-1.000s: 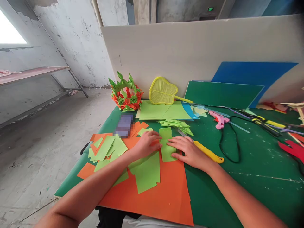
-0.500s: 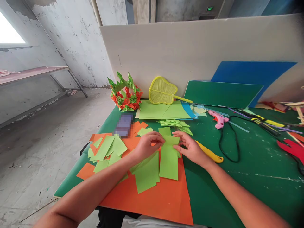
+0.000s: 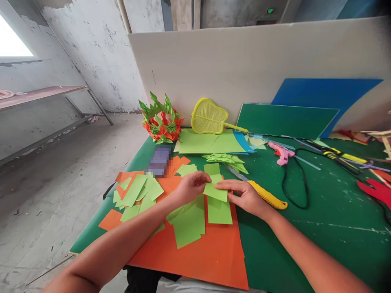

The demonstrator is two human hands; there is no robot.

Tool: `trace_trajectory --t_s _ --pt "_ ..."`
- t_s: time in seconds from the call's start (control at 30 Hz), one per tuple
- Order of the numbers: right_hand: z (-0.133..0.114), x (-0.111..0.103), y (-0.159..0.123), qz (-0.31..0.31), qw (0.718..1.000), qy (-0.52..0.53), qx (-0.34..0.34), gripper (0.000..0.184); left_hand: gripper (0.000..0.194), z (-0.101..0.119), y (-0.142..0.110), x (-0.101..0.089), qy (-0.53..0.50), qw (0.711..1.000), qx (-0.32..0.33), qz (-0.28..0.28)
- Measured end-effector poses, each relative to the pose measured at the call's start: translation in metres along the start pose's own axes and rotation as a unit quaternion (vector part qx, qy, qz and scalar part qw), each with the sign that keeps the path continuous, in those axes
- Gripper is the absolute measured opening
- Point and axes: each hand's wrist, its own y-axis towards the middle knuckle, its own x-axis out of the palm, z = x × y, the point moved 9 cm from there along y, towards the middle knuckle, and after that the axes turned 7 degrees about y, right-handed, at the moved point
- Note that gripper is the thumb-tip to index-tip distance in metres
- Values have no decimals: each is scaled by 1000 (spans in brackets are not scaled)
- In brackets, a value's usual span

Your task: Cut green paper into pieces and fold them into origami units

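My left hand (image 3: 192,188) pinches the left edge of a light green paper piece (image 3: 215,193). On the other side, my right hand (image 3: 247,197) grips its right edge between fingers and thumb, and the piece looks folded over crosswise. Below it, a green paper strip (image 3: 220,212) lies on the large orange sheet (image 3: 195,260); whether the two are joined I cannot tell. Another green piece (image 3: 211,169) shows just behind my fingers. Loose green rectangles (image 3: 190,228) lie by my left wrist. Close to my right hand rests a yellow-handled knife (image 3: 266,194), its blade pointing away to the left.
Green cut pieces (image 3: 134,190) are heaped at left by a blurred dark phone-like object (image 3: 159,161). Behind stand a folded-paper ring (image 3: 161,124), a yellow leaf-shaped fan (image 3: 209,117) and folded green pieces (image 3: 226,159). A pink glue gun (image 3: 281,154) with a black cable lies right.
The long green strip between my hands now appears doubled over. My right hand has moved down and left onto the paper, uncovering the knife blade. My left hand stays nearly in place.
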Motion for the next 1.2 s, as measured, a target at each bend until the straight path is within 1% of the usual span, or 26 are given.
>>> trace_trajectory --t_s 0.1,0.17,0.23,0.3,0.37,0.43,0.63,0.7,0.8,0.9,1.0,1.2 --pt "-3 4 -1 -32 999 19 14 42 12 -1 1 -2 -30 1000 -8 1" --pt "-2 3 0 -22 999 39 21 45 12 -1 0 1 -46 999 -18 -13" --pt "3 -2 0 9 998 46 36 41 13 0 -2 5 -50 998 -22 -31" --pt "8 -5 1 38 998 35 47 31 14 2 -4 10 -43 997 -23 -53" --pt "9 -5 1 51 997 20 45 23 16 3 -6 15 -38 996 -24 -75" --pt "9 -3 1 51 998 15 44 19 17 4 -8 18 -34 995 -24 -85" --pt "11 0 2 63 996 30 48 17 28 10 -9 15 -14 997 -35 -62" --pt "12 1 2 73 995 31 52 18 30 8 -10 15 7 997 -45 -57" --pt "14 3 1 81 994 28 64 21 27 0 -9 16 28 996 -75 -50" --pt "15 3 0 83 993 23 81 24 25 -4 -9 17 -6 995 -92 -43" --pt "12 1 0 96 992 21 84 25 27 -3 -9 18 -41 993 -101 -38" --pt "9 4 0 95 992 27 83 26 30 0 -11 18 -62 991 -116 -28"
